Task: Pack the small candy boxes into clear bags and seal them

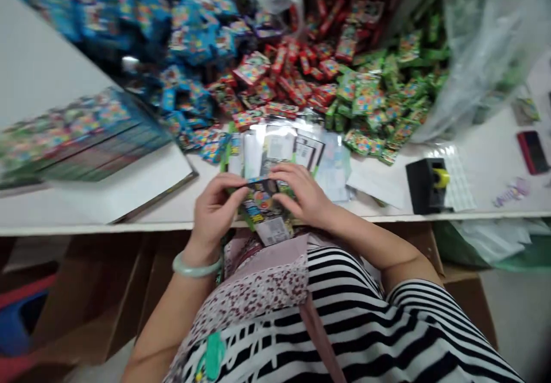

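Observation:
Both my hands hold a small colourful pack (263, 208) in a clear bag at the near edge of the white table (473, 142). My left hand (214, 211), with a pale green bangle on the wrist, grips its left side with bent fingers. My right hand (299, 194) pinches its top right side. Just beyond my hands lies a stack of clear printed bags (279, 147).
Heaps of small packs cover the back of the table: blue ones (189, 33), red ones (297, 67), green ones (379, 96). A flat printed box stack (86, 136) lies left. A black tape dispenser (426, 185), a red phone (532, 152) and a clear plastic bag (482, 44) are right.

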`<state>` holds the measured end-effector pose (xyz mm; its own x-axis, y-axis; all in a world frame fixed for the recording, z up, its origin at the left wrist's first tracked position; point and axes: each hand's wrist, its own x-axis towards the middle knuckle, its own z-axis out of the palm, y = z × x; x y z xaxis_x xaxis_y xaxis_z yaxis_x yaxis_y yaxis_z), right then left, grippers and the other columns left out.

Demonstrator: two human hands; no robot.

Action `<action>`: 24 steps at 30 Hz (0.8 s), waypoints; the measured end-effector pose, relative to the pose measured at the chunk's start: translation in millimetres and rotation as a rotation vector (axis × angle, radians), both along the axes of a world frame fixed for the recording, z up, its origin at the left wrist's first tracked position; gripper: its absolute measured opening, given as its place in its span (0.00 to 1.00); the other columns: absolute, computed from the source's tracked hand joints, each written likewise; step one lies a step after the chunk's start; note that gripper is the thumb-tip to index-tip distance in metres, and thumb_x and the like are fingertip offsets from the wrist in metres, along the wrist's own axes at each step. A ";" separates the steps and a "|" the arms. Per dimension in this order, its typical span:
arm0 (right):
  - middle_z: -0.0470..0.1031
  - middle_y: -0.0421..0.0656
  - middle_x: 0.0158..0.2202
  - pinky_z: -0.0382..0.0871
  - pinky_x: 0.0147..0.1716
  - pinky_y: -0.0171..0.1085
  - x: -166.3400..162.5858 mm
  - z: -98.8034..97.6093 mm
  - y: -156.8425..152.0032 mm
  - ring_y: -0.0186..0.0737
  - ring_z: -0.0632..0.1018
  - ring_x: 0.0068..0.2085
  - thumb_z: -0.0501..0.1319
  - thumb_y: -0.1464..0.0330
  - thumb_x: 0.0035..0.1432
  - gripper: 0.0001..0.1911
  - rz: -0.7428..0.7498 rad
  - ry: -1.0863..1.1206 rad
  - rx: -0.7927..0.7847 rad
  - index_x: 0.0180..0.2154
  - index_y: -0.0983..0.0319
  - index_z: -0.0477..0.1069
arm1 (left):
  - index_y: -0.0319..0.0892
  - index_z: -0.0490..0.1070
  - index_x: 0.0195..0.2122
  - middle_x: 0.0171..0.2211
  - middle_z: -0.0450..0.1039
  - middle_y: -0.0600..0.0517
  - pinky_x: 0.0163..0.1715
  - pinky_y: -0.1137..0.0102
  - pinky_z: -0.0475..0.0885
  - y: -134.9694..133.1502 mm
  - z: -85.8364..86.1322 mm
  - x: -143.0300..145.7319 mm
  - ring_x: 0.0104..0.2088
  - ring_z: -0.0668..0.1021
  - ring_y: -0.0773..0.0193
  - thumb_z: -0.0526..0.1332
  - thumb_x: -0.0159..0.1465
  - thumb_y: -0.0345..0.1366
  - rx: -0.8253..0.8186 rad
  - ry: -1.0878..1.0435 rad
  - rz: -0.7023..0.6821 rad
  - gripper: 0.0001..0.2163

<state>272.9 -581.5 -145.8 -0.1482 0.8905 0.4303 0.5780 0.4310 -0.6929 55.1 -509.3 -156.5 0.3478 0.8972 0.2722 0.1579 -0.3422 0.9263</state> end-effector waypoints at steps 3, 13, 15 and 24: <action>0.74 0.46 0.53 0.69 0.56 0.51 46.6 4.2 -46.8 0.48 0.74 0.56 0.61 0.61 0.65 0.21 -0.084 -0.144 0.065 0.58 0.53 0.62 | 0.42 0.76 0.35 0.35 0.78 0.53 0.41 0.71 0.74 7.9 -7.0 -2.1 0.38 0.78 0.67 0.69 0.58 0.33 0.013 0.006 0.088 0.05; 0.79 0.52 0.47 0.66 0.52 0.52 173.6 -25.8 -144.0 0.54 0.77 0.50 0.58 0.72 0.58 0.17 -0.705 -0.506 -0.351 0.50 0.62 0.70 | 0.41 0.77 0.33 0.34 0.79 0.54 0.39 0.72 0.73 0.7 -2.7 7.9 0.37 0.79 0.67 0.70 0.52 0.32 0.031 -0.022 0.146 0.08; 0.81 0.49 0.43 0.68 0.48 0.49 182.8 -23.8 -132.3 0.52 0.79 0.46 0.58 0.69 0.59 0.14 -0.760 -0.392 -0.372 0.47 0.60 0.71 | 0.42 0.78 0.33 0.34 0.79 0.54 0.36 0.74 0.72 -1.3 0.6 6.9 0.36 0.79 0.68 0.70 0.51 0.32 0.038 -0.012 0.158 0.08; 0.81 0.44 0.39 0.70 0.42 0.44 222.1 -10.3 -88.8 0.49 0.79 0.41 0.61 0.60 0.59 0.16 -0.811 -0.169 -0.474 0.47 0.57 0.74 | 0.45 0.79 0.33 0.33 0.80 0.55 0.36 0.73 0.72 -6.1 1.4 1.5 0.35 0.79 0.67 0.71 0.50 0.32 0.002 0.028 0.252 0.08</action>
<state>495.0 -670.3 -156.1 0.5637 0.8255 0.0273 0.6858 -0.4494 -0.5725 56.7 -515.4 -155.1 0.1207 0.9559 0.2676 0.2638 -0.2907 0.9197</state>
